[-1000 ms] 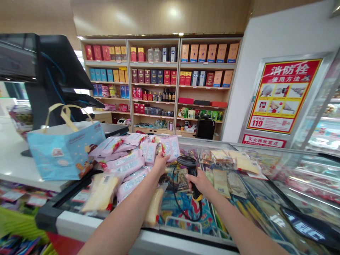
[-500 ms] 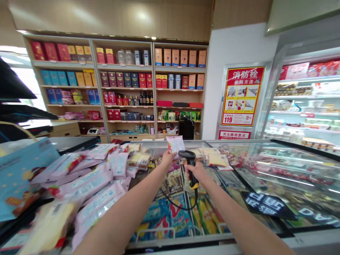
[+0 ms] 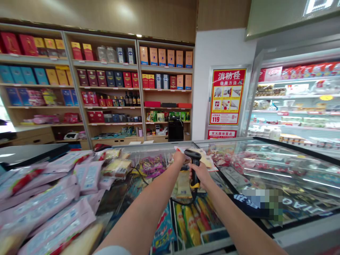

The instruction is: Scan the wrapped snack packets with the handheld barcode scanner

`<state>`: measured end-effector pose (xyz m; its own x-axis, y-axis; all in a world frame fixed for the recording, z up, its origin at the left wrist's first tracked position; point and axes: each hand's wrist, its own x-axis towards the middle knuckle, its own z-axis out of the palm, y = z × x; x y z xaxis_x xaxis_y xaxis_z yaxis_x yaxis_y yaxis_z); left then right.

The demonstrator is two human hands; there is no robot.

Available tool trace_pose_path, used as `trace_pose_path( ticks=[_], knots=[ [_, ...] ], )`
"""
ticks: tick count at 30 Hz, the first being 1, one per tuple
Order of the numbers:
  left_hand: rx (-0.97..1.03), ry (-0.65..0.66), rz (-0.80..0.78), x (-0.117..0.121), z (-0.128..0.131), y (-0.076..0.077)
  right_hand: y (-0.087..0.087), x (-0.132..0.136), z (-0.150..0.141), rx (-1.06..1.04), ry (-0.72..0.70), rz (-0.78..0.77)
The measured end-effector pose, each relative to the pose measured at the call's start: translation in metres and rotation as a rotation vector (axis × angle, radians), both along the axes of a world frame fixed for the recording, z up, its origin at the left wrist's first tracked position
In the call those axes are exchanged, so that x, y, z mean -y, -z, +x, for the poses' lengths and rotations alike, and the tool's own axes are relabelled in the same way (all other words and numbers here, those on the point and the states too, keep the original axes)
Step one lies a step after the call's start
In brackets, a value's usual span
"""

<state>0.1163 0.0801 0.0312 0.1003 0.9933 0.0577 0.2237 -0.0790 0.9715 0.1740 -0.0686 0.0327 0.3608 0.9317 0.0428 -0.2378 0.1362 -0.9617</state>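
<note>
My left hand (image 3: pixel 179 157) reaches to the far part of the freezer top, its fingers closed on a pink-and-white packet (image 3: pixel 176 148). Only a small edge of that packet shows past the hand. Close beside it, my right hand (image 3: pixel 201 174) is wrapped round the handle of a black-and-yellow barcode scanner (image 3: pixel 193 155), held upright with its head on top. A black cable (image 3: pixel 183 203) hangs from the scanner in a loop. Pale flat bread packs (image 3: pixel 209 162) lie just behind the scanner. A heap of pink packets (image 3: pixel 88 176) lies to the left.
Wrapped bread packs (image 3: pixel 117 168) sit at the heap's right edge. Under the freezer's glass (image 3: pixel 255 156) are colourful ice-cream wrappers (image 3: pixel 190 221). A dark sign (image 3: pixel 244 203) lies on the right. Behind stand shelves of boxes (image 3: pixel 108 78) and a lit chiller (image 3: pixel 297 106).
The view has swung right. My left hand has carried a pink packet from the heap to the far right, by the pale packs. The scanner has stayed in my right hand.
</note>
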Motion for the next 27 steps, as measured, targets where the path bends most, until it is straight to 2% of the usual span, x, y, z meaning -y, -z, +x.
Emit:
trace_pose_path(
  ticks=[5,9,11,14,17,19,22,27],
  knots=[
    [-0.189,-0.129,0.054,0.006,-0.02,-0.005,-0.002,0.003,-0.01,-0.024,-0.007,-0.008],
    [-0.195,-0.196,0.083,0.011,-0.056,-0.005,-0.002,0.004,-0.023,-0.014,-0.042,-0.019],
    [-0.149,-0.226,0.094,0.012,-0.087,-0.008,-0.002,0.003,-0.032,-0.004,-0.062,-0.021],
    [-0.104,-0.271,0.116,0.013,-0.15,-0.018,0.0,0.002,-0.05,0.004,-0.117,-0.019],
    [-0.229,-0.376,0.187,0.015,-0.22,-0.03,0.0,0.0,-0.075,-0.003,-0.191,-0.016],
    [-0.332,-0.458,0.178,0.016,-0.26,-0.033,-0.001,-0.002,-0.096,-0.008,-0.236,-0.027],
    [-0.453,-0.528,0.145,0.017,-0.297,-0.028,-0.002,-0.006,-0.13,-0.021,-0.279,-0.045],
    [-0.565,-0.53,0.191,0.01,-0.314,-0.004,0.009,-0.009,-0.167,-0.005,-0.338,-0.075]
  ],
)
